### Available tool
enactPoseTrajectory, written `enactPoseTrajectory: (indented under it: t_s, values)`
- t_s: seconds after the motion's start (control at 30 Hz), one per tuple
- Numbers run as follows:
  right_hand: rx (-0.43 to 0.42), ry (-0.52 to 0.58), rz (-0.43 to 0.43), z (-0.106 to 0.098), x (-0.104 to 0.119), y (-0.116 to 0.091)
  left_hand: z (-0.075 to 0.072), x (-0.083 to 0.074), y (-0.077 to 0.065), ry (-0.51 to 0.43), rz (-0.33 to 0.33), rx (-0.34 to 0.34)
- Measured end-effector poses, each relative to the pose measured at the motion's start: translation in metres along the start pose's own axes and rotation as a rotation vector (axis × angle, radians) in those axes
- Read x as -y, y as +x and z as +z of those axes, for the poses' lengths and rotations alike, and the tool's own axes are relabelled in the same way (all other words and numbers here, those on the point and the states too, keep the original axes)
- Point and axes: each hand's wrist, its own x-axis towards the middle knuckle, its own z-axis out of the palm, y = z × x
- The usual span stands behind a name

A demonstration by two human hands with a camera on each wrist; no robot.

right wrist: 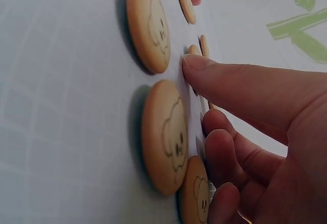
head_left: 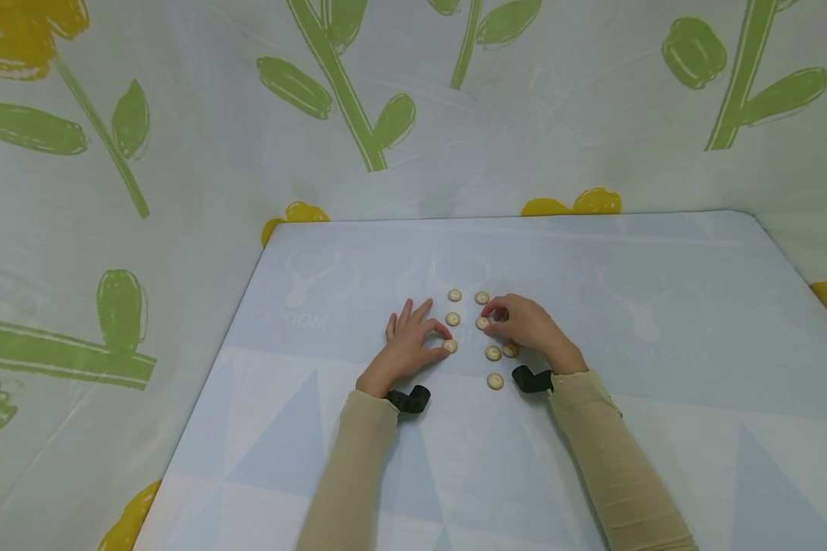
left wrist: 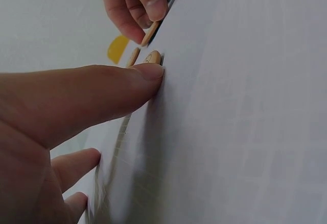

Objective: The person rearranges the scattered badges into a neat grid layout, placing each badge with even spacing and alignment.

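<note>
Small round wooden discs with a bear face drawn on top lie on the table in two rough columns. My left hand point(head_left: 408, 348) has its thumb and index finger at the edges of the nearest left-column disc point(head_left: 449, 347), the other fingers spread out. In the left wrist view the thumb partly covers this disc point(left wrist: 153, 57). Across from it, my right hand point(head_left: 524, 325) pinches a right-column disc point(head_left: 482, 323) between thumb and fingers, its remaining fingers curled. From the right wrist, the thumb hides most of that disc.
Beyond the hands lie more discs: two on the left point(head_left: 454, 295) and one on the right point(head_left: 482, 298). Nearer me are a disc point(head_left: 492, 353) close against another disc point(head_left: 510, 350), and a front disc point(head_left: 495, 381). The patterned tabletop point(head_left: 303, 306) meets a flower-printed curtain point(head_left: 200, 153) behind.
</note>
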Motion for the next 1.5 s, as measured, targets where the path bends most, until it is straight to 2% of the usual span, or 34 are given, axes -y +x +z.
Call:
enactPoseTrajectory:
  t_s: [0.17, 0.43, 0.8, 1.0, 1.17, 1.5]
  values:
    - [0.014, 0.016, -0.002, -0.001, -0.002, 0.000, 0.000, 0.001, 0.000, 0.001, -0.001, 0.001]
    - [0.008, 0.121, 0.028, -0.009, -0.008, -0.002, 0.001, 0.001, 0.001, -0.001, -0.003, 0.001]
    - [-0.096, 0.195, 0.068, -0.022, -0.018, -0.005, 0.001, 0.003, -0.001, -0.011, 0.003, -0.008]
    - [-0.142, 0.216, 0.026, -0.026, -0.013, -0.010, 0.003, 0.005, 0.001, -0.014, 0.007, -0.007]
    - [-0.123, 0.210, 0.011, -0.023, -0.009, -0.015, 0.005, 0.007, 0.001, -0.010, 0.007, 0.001]
    - [-0.082, 0.117, -0.032, -0.020, -0.006, -0.021, 0.002, 0.005, 0.000, -0.009, 0.015, -0.010]
